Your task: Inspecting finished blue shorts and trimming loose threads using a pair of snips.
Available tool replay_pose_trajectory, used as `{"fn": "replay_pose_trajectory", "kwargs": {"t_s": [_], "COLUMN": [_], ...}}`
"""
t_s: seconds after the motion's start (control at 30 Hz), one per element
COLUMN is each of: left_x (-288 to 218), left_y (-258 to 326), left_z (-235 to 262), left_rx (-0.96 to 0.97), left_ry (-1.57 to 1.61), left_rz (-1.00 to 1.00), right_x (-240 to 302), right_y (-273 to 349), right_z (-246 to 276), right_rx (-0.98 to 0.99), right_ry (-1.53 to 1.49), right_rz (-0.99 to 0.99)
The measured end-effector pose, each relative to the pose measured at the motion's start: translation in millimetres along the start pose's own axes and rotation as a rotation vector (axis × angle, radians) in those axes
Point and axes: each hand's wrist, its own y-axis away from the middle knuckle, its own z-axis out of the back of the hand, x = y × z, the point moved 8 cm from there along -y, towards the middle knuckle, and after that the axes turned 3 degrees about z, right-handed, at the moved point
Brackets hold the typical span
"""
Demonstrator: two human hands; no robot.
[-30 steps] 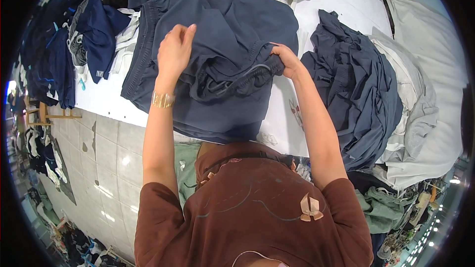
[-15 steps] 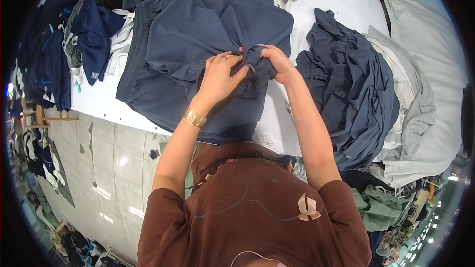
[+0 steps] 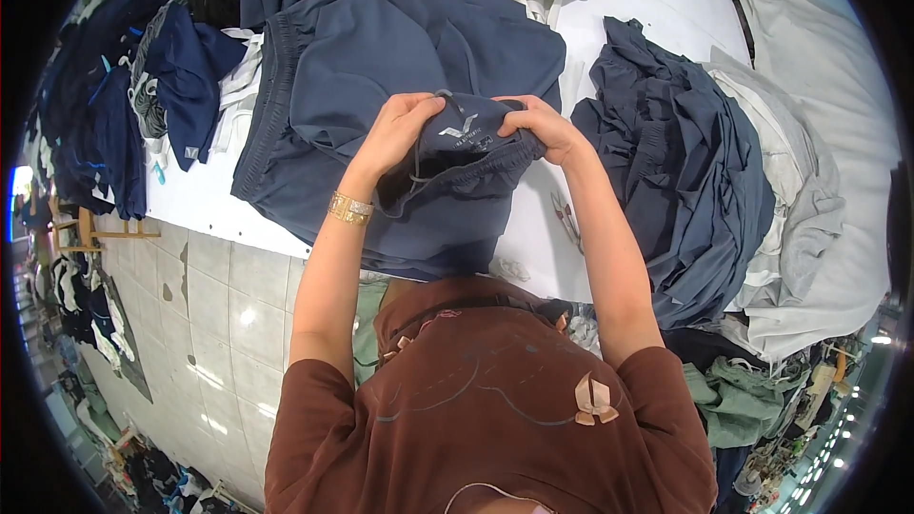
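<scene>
White worktable [image 3: 657, 0] carries dark navy fabric shorts [image 3: 419, 86]; left hand [image 3: 400, 128] and right hand [image 3: 538, 124] pinch the gathered waistband [image 3: 466, 133] between them, running left-right.

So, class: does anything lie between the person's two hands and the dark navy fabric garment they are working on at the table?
Nothing visible does. The left hand and right hand both already grip the dark navy fabric garment at its gathered waistband, directly, above the white table.

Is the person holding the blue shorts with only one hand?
No, both the left hand and the right hand grip the waistband of the blue shorts.
</scene>
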Motion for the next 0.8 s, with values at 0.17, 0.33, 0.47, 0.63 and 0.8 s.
{"fn": "replay_pose_trajectory", "kwargs": {"t_s": [0.17,0.33,0.47,0.63,0.8], "left_x": [8,-73,-28,3,-1], "left_y": [-4,46,56,90,104], "left_z": [12,-8,-41,-44,-8], "left_rx": [-0.005,-0.622,-0.192,-0.081,-0.339], "left_ry": [-0.067,-0.791,-0.731,-1.08,-0.928], "left_rz": [0.028,-0.798,-0.485,-0.467,-0.171], "right_x": [1,12,42,39,25], "right_y": [-3,5,37,85,108], "right_z": [-4,1,-14,-8,8], "right_rx": [-0.002,-0.047,-0.132,-0.277,-0.473], "right_ry": [-0.039,0.038,0.453,0.578,0.643], "right_rz": [-0.016,0.129,0.485,0.6,0.545]}}
